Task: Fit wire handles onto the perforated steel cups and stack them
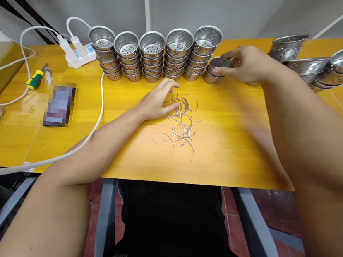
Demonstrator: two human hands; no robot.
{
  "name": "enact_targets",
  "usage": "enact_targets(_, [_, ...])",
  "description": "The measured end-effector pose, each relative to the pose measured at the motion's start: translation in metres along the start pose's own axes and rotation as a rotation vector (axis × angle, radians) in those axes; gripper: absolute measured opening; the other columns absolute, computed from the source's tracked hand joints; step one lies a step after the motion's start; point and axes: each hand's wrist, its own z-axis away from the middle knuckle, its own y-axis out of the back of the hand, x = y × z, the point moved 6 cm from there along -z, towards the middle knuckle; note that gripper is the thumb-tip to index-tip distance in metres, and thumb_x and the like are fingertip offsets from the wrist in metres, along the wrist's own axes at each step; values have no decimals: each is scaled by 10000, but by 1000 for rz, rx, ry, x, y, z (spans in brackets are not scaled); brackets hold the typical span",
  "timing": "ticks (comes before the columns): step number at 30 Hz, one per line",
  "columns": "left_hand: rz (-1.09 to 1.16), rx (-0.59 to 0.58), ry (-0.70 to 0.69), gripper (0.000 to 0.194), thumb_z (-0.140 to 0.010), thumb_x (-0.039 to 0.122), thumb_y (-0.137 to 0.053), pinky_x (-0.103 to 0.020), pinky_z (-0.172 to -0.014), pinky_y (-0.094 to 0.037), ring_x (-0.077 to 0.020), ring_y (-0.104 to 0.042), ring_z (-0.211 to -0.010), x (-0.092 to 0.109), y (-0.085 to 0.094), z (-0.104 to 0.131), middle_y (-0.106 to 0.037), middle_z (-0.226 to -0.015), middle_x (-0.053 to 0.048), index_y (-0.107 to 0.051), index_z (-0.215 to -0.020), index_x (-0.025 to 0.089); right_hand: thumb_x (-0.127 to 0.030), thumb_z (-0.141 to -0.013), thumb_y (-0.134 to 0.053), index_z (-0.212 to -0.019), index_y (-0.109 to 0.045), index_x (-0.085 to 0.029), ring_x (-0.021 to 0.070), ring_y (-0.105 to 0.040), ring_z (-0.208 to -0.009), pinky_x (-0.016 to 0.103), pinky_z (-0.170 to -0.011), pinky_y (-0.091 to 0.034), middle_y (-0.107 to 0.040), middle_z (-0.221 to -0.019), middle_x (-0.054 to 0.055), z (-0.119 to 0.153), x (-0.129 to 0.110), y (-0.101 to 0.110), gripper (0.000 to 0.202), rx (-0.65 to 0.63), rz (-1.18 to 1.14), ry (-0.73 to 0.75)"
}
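Observation:
My right hand (240, 64) has its thumb and fingers around the upper cup of a short stack of perforated metal cups (213, 77), at the right end of a row. My left hand (159, 100) hovers over or rests at a loose pile of thin curved wires (184, 126), fingers apart and nothing gripped. Taller stacks of the same cups stand left of the short one, among them a stack (177, 54) just behind my left hand and a stack (201, 57) beside the short one.
More cups (307, 66) lie stacked and tilted at the right. On the left are a white power strip (82, 57), a white cable (100, 107), a green-yellow screwdriver (35, 79), a phone (59, 105) and a cardboard box (2, 70). Part of another person shows at lower left.

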Motion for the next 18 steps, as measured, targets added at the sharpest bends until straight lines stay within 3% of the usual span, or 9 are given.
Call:
enact_targets(3, [-7, -6, 7, 623, -1090, 388, -773, -532, -1278, -694, -346, -783, -1466, 2, 0, 0, -686, -1714, -176, -595, -1670, 248, -435, -1178, -979, -1687, -834, -30, 268, -759, -1081, 442, -1005, -552, -893, -1392, 268, -2, -1, -3, 667, 6, -37, 49])
enact_targets(8, [-13, -7, 16, 610, -1088, 385, -772, -522, -1264, -700, -338, -786, -1459, 3, 1, 1, -683, -1717, -171, -595, -1657, 254, -416, -1149, -1023, -1791, -735, 19, 337, -799, -1360, 462, -1169, -566, -821, -1610, 345, 9, -3, -2, 828, 49, -150, -4])
enact_targets(11, [-4, -1, 12, 607, -1097, 387, -770, -521, -1295, -692, -334, -788, -1469, 2, 2, 1, -685, -1719, -175, -595, -1661, 249, -431, -1273, -850, -1815, -695, 39, 341, -803, -1492, 464, -1227, -577, -776, -1690, 368, 18, 0, 15, 734, 176, -204, -58])
enact_targets(13, [-6, 1, 8, 608, -1097, 392, -773, -522, -1290, -694, -337, -790, -1466, 1, 2, 1, -690, -1708, -177, -600, -1661, 243, -350, -1317, -740, -1734, -767, 40, 342, -801, -1552, 481, -1263, -565, -796, -1670, 348, 16, 8, 28, 572, 275, -122, -101])
enact_targets(15, [-11, 2, 1, 611, -1094, 390, -777, -524, -1276, -700, -339, -791, -1456, 0, 2, 1, -693, -1703, -177, -604, -1661, 242, -314, -1265, -790, -1621, -845, 37, 366, -778, -1613, 513, -1248, -555, -824, -1639, 319, 4, 23, 30, 503, 255, 44, -175])
enact_targets(18, [-15, 5, -9, 614, -1090, 390, -780, -529, -1265, -705, -339, -794, -1439, -1, 2, 0, -695, -1700, -179, -605, -1659, 239, -561, -1082, -921, -1331, -927, 73, 458, -763, -1627, 600, -1136, -564, -841, -1553, 355, -25, 50, 15, 682, 154, 210, -258])
